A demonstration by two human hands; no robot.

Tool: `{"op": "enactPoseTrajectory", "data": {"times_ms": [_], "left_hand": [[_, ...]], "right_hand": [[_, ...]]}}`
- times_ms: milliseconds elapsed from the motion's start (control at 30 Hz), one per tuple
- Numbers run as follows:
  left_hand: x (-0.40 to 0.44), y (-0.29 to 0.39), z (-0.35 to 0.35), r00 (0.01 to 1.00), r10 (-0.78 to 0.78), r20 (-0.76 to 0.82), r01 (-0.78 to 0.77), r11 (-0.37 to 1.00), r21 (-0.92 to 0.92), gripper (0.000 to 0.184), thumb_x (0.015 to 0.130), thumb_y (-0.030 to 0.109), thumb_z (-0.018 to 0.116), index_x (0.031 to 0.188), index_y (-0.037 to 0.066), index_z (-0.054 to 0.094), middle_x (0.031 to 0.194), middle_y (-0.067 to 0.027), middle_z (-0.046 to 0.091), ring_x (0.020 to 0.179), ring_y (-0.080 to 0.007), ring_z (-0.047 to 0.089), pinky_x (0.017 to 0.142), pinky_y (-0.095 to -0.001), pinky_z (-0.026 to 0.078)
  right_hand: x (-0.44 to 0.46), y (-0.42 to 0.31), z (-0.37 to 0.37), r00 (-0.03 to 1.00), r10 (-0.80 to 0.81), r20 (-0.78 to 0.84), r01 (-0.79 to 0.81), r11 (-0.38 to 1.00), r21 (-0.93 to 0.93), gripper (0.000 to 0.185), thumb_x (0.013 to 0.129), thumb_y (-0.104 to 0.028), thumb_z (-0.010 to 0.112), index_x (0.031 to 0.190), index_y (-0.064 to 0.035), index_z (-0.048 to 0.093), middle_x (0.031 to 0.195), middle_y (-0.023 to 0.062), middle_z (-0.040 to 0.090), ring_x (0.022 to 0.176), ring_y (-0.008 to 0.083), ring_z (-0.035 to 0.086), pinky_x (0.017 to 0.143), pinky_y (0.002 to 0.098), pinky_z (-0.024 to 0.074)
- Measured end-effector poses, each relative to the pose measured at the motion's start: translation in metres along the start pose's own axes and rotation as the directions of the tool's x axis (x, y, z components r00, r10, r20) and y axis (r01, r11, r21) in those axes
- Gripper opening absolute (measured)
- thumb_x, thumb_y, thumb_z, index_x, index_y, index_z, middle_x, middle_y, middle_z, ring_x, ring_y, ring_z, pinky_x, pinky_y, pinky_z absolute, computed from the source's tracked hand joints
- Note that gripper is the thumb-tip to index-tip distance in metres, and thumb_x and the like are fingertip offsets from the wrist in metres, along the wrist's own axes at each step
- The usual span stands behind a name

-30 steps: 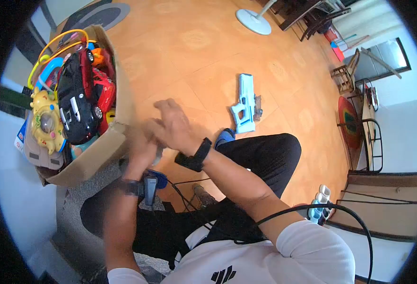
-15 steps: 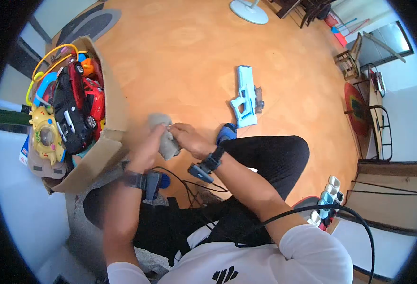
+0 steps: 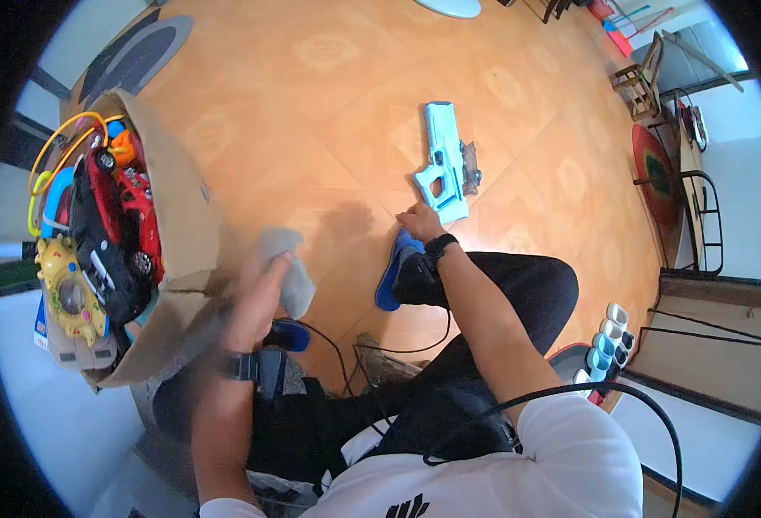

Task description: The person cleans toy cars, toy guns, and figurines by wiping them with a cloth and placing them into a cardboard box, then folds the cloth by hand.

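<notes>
Your right hand (image 3: 421, 223) has let go of the grey cloth (image 3: 298, 289) and gone right, near the blue toy gun (image 3: 445, 160) on the floor (image 3: 329, 129). I cannot tell if it grips anything. Your left hand (image 3: 258, 302) holds the cloth's side, right of the toy box (image 3: 182, 194), maybe to stop it dropping.

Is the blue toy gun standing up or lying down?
Lying down: the blue toy gun rests flat on the floor, its long side outline facing the camera.
</notes>
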State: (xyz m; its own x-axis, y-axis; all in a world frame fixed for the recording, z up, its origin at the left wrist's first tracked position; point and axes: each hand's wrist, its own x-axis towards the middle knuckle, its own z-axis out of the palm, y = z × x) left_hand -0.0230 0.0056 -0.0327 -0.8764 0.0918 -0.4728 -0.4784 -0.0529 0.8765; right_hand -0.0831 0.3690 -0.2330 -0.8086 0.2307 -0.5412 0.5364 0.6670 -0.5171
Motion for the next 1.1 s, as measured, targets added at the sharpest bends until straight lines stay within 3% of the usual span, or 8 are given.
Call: {"op": "enactPoseTrajectory", "data": {"times_ms": [133, 233, 267, 367, 467, 667, 967, 1100], "left_hand": [[0.002, 0.005, 0.008, 0.996, -0.085, -0.031, 0.086, 0.996, 0.036, 0.032, 0.097, 0.016, 0.062, 0.125, 0.002, 0.058, 0.112, -0.0065, 0.063, 0.099, -0.0178, 0.061, 0.087, -0.034, 0.05], [0.006, -0.004, 0.008, 0.996, -0.087, -0.007, 0.087, 0.993, 0.079, 0.034, 0.097, 0.015, 0.062, 0.128, 0.001, 0.056, 0.112, -0.0062, 0.063, 0.098, -0.0166, 0.061, 0.084, -0.0322, 0.05], [0.007, -0.005, 0.009, 0.993, -0.112, 0.038, 0.11, 0.993, 0.038, 0.034, 0.098, 0.013, 0.06, 0.129, 0.001, 0.055, 0.111, -0.0055, 0.062, 0.097, -0.0148, 0.06, 0.085, -0.0311, 0.049], [0.01, 0.002, 0.018, 0.998, -0.052, 0.032, 0.05, 0.997, 0.057, 0.032, 0.098, 0.01, 0.059, 0.129, 0.001, 0.055, 0.108, -0.0048, 0.062, 0.095, -0.0135, 0.059, 0.085, -0.0312, 0.05], [0.017, -0.006, 0.015, 0.993, -0.122, 0.001, 0.122, 0.99, 0.072, 0.032, 0.097, 0.009, 0.06, 0.127, 0.001, 0.055, 0.107, -0.0043, 0.062, 0.093, -0.0134, 0.059, 0.083, -0.0321, 0.051], [0.023, -0.008, 0.012, 0.983, -0.176, -0.048, 0.18, 0.977, 0.111, 0.032, 0.096, 0.01, 0.062, 0.126, 0.001, 0.056, 0.108, -0.0056, 0.063, 0.094, -0.0148, 0.06, 0.082, -0.0327, 0.052], [0.017, -0.013, 0.004, 0.964, -0.258, -0.063, 0.262, 0.962, 0.074, 0.04, 0.096, 0.012, 0.062, 0.133, 0.0, 0.053, 0.117, -0.0065, 0.063, 0.105, -0.0153, 0.06, 0.091, -0.0327, 0.051], [0.018, -0.001, 0.01, 0.98, -0.197, -0.024, 0.198, 0.978, 0.058, 0.04, 0.096, 0.013, 0.063, 0.133, 0.0, 0.052, 0.117, -0.0069, 0.063, 0.104, -0.0147, 0.06, 0.09, -0.0329, 0.052]], "right_hand": [[0.016, 0.023, -0.013, 0.981, 0.013, -0.192, -0.02, 0.999, -0.037, 0.044, 0.077, -0.036, 0.072, 0.095, 0.0032, 0.071, 0.087, 0.0193, 0.072, 0.087, 0.0356, 0.071, 0.079, 0.0434, 0.0562], [0.035, 0.023, -0.02, 0.981, -0.012, -0.194, -0.031, 0.975, -0.22, 0.049, 0.074, -0.036, 0.072, 0.101, 0.0047, 0.07, 0.102, 0.0251, 0.071, 0.101, 0.0385, 0.069, 0.088, 0.0447, 0.0547], [0.037, 0.023, -0.022, 0.983, 0.015, -0.185, -0.051, 0.98, -0.191, 0.059, 0.073, -0.034, 0.071, 0.115, 0.0077, 0.066, 0.12, 0.0328, 0.063, 0.115, 0.0433, 0.062, 0.099, 0.0469, 0.0504], [0.048, 0.017, -0.027, 0.985, 0.054, -0.166, -0.084, 0.98, -0.182, 0.075, 0.076, -0.034, 0.073, 0.129, 0.014, 0.05, 0.136, 0.0382, 0.049, 0.121, 0.0461, 0.057, 0.105, 0.047, 0.0479], [0.057, 0.027, -0.021, 0.977, 0.049, -0.209, -0.077, 0.989, -0.128, 0.089, 0.074, -0.033, 0.072, 0.145, 0.01, 0.039, 0.135, 0.0371, 0.049, 0.127, 0.048, 0.052, 0.11, 0.0468, 0.0435], [0.071, 0.036, -0.019, 0.988, 0.071, -0.135, -0.089, 0.987, -0.132, 0.091, 0.079, -0.042, 0.073, 0.144, 0.007, 0.034, 0.142, 0.039, 0.041, 0.127, 0.0507, 0.051, 0.108, 0.0499, 0.0445], [0.095, 0.061, -0.003, 0.986, 0.108, -0.123, -0.132, 0.97, -0.205, 0.082, 0.079, -0.041, 0.073, 0.14, 0.0055, 0.043, 0.136, 0.0339, 0.052, 0.126, 0.0448, 0.054, 0.107, 0.0476, 0.046], [0.092, 0.053, -0.02, 0.979, 0.154, -0.133, -0.187, 0.938, -0.29, 0.056, 0.081, -0.032, 0.07, 0.124, 0.0019, 0.059, 0.128, 0.0284, 0.061, 0.12, 0.0415, 0.06, 0.102, 0.0484, 0.0481]]}}
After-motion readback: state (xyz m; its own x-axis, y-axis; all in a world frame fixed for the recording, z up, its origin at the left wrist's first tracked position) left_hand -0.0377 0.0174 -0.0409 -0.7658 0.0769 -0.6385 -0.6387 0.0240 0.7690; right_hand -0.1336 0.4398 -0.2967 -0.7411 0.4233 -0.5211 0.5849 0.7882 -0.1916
